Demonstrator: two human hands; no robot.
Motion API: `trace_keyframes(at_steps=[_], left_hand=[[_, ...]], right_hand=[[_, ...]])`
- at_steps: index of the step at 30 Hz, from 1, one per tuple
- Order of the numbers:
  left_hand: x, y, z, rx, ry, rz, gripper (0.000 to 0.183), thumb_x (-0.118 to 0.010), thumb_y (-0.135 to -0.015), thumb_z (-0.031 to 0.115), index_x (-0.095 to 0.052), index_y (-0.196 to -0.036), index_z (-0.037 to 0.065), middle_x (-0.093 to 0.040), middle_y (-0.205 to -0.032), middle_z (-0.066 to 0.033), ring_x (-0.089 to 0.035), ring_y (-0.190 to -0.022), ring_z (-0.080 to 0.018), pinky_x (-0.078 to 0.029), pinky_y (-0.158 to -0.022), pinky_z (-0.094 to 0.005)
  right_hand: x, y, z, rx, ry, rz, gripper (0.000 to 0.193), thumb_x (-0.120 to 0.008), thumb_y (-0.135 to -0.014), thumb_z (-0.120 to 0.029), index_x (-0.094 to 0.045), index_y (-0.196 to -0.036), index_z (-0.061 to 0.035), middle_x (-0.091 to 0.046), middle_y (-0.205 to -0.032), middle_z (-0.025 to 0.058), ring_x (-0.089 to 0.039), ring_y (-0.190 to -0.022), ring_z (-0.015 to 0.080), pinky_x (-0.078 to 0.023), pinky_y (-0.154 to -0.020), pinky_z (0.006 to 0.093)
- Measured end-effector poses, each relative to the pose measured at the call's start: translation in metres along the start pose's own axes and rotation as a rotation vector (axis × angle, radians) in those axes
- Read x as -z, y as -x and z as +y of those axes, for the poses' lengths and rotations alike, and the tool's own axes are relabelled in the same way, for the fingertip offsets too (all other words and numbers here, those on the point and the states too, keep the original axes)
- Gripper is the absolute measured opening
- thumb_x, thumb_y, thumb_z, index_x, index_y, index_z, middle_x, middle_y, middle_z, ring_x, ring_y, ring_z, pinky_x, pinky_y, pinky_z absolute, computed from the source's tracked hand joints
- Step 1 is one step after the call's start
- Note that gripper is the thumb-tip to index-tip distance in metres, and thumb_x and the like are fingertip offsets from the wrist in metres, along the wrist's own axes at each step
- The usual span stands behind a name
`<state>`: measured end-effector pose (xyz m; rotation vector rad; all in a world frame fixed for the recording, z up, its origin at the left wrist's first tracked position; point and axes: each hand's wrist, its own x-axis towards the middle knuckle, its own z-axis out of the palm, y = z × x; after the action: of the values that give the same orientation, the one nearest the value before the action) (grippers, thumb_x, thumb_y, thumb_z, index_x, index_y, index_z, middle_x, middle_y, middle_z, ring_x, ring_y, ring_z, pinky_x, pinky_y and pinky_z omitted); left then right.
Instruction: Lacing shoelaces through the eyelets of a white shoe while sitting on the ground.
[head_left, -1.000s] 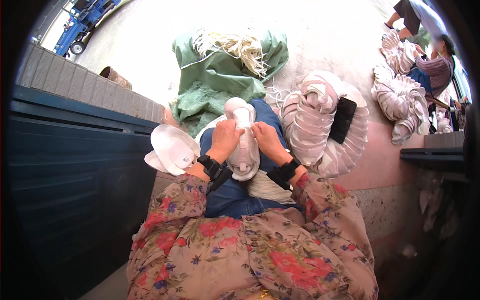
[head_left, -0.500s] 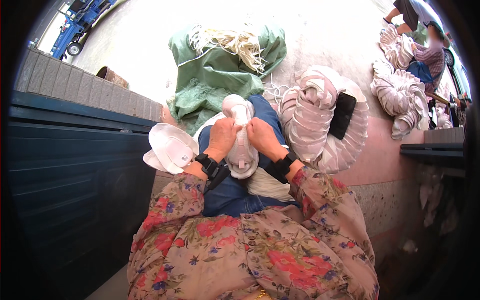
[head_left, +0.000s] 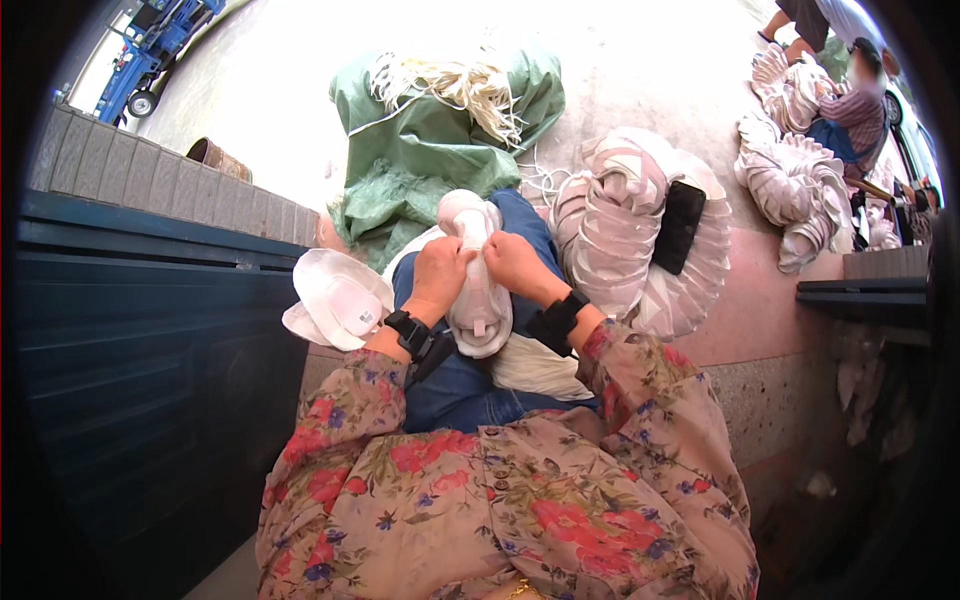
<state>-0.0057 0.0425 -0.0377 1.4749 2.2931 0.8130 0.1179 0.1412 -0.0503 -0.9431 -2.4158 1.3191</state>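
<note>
A pale pinkish-white shoe upper lies lengthwise over my lap, heel end toward me. On its left edge, partway up, is my left hand, fingers curled and thumb pressed to the throat of the upper. Across from it my right hand grips the opposite edge, its fingers bent inward. The knuckles of both hands nearly meet over the middle. Whether a lace runs between the fingertips is too small to tell. To the left sit more white shoe uppers, set one into another.
A green sack ahead bears a bundle of cream laces. Coiled stacks of uppers stand at my right, with a black phone on them. A dark blue metal panel borders my left. Another person sits at the far right.
My right hand has turned slightly, its knuckles now closer over the upper. The whole view has shifted a little; the shoe upper stays on my lap.
</note>
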Motion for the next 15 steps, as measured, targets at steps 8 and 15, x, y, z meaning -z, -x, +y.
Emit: trace_keyframes(at_steps=[8,15], left_hand=[[0.0013,0.0007,-0.0001,-0.026,0.013,-0.01,0.021,-0.062,-0.08,0.021,-0.064,-0.08,-0.001,-0.061,-0.079,-0.0203,-0.058,-0.076,-0.0373,-0.045,-0.067,-0.0436],[-0.0021,0.0033,0.0013,-0.086,-0.115,-0.032,0.018,-0.063,-0.08,0.015,-0.056,-0.081,-0.002,-0.059,-0.08,-0.0201,-0.056,-0.08,-0.038,-0.045,-0.07,-0.0456]], right_hand=[[-0.0025,-0.0051,-0.0008,0.158,0.158,0.029,0.024,-0.048,-0.082,-0.016,-0.059,-0.075,0.0046,-0.06,-0.071,0.024,-0.061,-0.066,0.0341,-0.048,-0.062,0.0442],[-0.0012,-0.0104,0.0076,-0.446,-0.734,-0.318,0.019,-0.051,-0.082,-0.014,-0.056,-0.078,0.0034,-0.049,-0.058,0.0079,-0.053,-0.052,0.0145,-0.042,-0.046,0.0321]])
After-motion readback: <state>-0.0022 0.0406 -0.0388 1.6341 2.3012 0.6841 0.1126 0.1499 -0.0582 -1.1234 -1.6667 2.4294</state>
